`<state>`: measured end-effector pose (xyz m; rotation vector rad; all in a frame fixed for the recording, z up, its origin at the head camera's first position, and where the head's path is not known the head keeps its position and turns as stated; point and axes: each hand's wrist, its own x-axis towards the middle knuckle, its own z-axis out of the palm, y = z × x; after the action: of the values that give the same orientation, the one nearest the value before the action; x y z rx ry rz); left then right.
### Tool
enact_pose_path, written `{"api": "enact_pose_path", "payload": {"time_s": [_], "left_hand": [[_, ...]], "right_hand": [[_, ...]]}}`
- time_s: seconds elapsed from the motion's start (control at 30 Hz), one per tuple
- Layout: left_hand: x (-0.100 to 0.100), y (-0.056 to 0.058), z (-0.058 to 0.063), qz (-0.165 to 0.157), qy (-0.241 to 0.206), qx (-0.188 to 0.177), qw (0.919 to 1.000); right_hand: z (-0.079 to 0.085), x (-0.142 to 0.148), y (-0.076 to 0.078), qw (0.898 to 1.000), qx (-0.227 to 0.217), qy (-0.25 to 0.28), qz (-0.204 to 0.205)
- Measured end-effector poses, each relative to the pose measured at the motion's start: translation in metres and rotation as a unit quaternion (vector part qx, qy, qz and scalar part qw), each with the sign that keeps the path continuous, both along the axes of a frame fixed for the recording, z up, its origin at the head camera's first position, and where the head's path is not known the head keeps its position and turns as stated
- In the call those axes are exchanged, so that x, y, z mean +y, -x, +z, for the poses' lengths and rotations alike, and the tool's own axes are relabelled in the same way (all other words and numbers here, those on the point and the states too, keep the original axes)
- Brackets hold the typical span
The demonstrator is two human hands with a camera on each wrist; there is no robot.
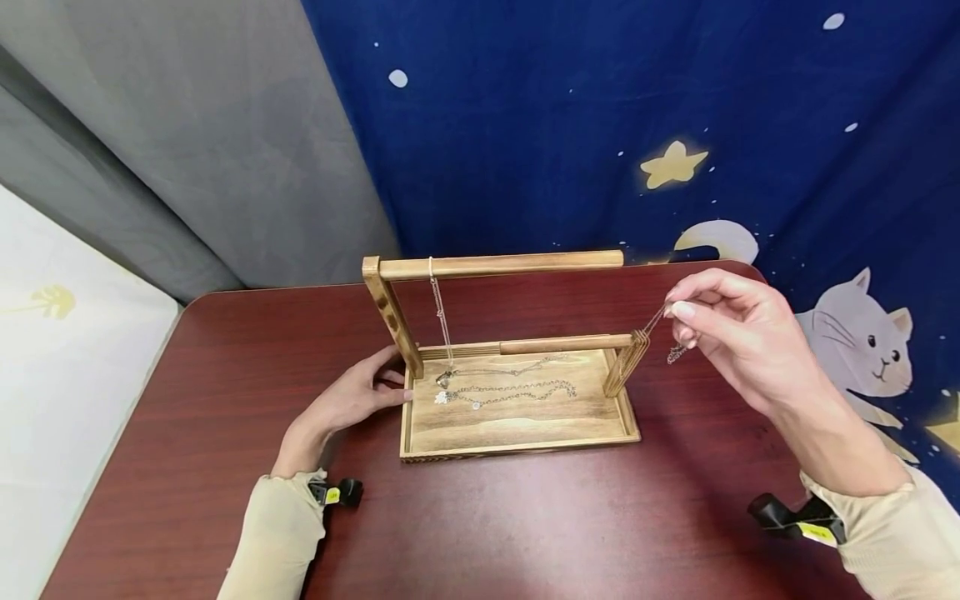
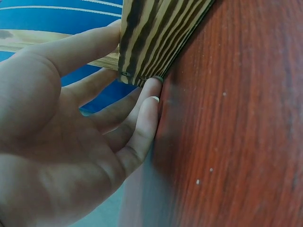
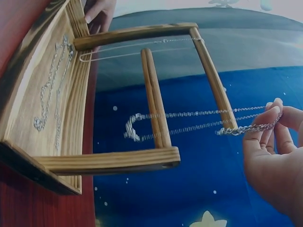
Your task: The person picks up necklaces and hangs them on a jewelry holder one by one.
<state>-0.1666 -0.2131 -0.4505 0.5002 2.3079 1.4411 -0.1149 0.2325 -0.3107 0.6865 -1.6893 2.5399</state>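
A wooden jewelry stand (image 1: 525,437) has a tray base, a high bar and a lower bar. My left hand (image 1: 365,389) grips its left end, thumb at the tray's end and fingers around the back corner beside the post. Right of the stand, my right hand (image 1: 723,329) pinches a silver chain necklace (image 3: 255,127) between thumb and fingertips. Its strands hang down past the lower bar (image 3: 155,99) in the right wrist view, and a short end droops below the fingers. Another necklace (image 1: 440,312) hangs from the high bar (image 1: 502,264) near its left end.
Several silver chains (image 1: 517,388) with small pendants lie in the tray. The stand sits on a dark red table (image 1: 525,525) near its back edge. Behind it hang a grey curtain (image 1: 202,142) and a blue curtain (image 1: 525,125) with stars and a cat.
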Motion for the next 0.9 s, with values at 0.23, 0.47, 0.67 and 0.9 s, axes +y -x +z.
{"api": "enact_pose_path", "payload": {"time_s": [0.23,0.47,0.67,0.9], "left_hand": [[0.000,0.000,0.000,0.002,-0.002,-0.004,1.0000],[0.000,0.001,-0.002,0.002,-0.005,-0.005,1.0000],[0.000,0.000,-0.002,0.001,-0.004,-0.003,1.0000],[0.000,0.000,0.001,0.001,0.001,-0.003,1.0000]], "right_hand": [[0.000,0.011,0.005,0.999,0.000,0.033,0.003],[0.002,0.022,0.010,0.999,-0.006,0.054,-0.001],[0.003,0.027,0.016,0.997,-0.012,0.069,-0.012],[0.007,0.028,0.023,0.996,-0.016,0.082,-0.013]]}}
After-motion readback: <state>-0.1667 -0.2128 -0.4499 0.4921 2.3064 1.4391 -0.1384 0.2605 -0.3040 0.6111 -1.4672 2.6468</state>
